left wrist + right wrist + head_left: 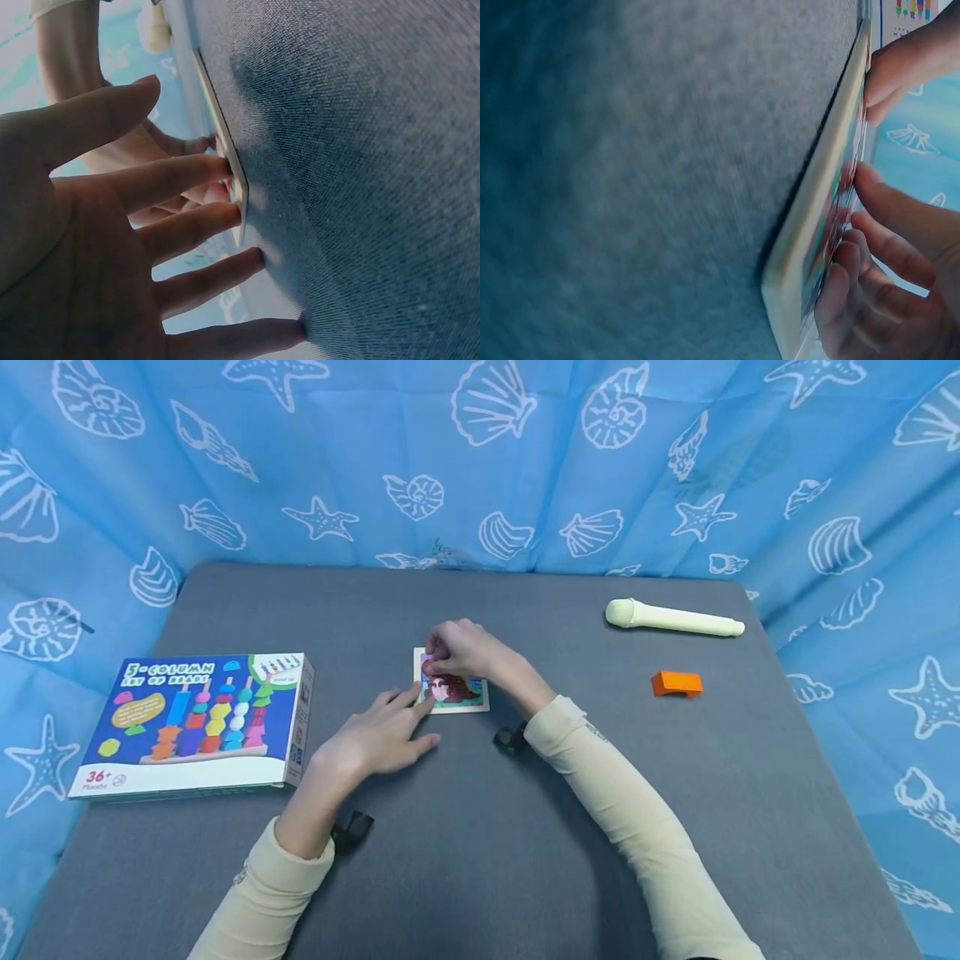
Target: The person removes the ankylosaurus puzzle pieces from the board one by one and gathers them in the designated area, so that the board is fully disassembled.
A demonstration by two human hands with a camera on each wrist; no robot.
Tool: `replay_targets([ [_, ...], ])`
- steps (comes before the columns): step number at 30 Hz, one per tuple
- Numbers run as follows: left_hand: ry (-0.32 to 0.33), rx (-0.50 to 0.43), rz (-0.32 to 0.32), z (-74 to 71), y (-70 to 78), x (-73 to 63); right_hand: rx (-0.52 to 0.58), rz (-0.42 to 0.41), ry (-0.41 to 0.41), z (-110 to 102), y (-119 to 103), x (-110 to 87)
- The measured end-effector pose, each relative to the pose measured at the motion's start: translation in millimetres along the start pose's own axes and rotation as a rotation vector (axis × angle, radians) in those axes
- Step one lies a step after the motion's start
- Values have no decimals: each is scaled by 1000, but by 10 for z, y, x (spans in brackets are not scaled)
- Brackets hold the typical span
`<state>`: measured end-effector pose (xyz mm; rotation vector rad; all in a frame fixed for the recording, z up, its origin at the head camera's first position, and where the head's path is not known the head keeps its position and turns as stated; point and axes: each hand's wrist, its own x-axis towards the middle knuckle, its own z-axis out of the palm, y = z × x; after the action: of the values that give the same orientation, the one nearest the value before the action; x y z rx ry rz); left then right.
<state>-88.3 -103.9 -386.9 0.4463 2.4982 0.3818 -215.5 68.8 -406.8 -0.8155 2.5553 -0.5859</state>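
A small square picture puzzle (453,693) with a pale frame lies on the grey table. Its picture has a pink face, dark red hair and green and purple patches. My left hand (378,735) is spread at the near left, two fingertips touching the frame's edge (238,176) and the other fingers reaching down to the cloth. Over the upper left of the picture, my right hand (472,652) bends its thumb and fingers and pinches at a dark red puzzle piece (429,667), mostly hidden by the fingers. Thumb (874,184) and fingertips meet the picture's surface in the right wrist view.
To the left lies a blue and white bead-set box (195,727). A pale toy microphone (675,618) lies at the far right, with an orange arch block (677,683) nearer. A blue shell-print curtain (495,460) borders the table's back. Dark wrist-camera mounts (352,832) sit by the sleeves.
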Motion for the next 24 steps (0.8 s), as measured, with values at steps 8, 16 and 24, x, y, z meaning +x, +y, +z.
replay_targets([
  [8, 24, -5, -5, 19, 19, -16, 67, 18, -81, -45, 59, 74],
  [16, 51, 10, 15, 56, -29, 15, 125, 30, -71, -70, 72, 94],
  [24, 42, -6, 19, 26, -2, -16, 173, -71, 14, -55, 104, 44],
])
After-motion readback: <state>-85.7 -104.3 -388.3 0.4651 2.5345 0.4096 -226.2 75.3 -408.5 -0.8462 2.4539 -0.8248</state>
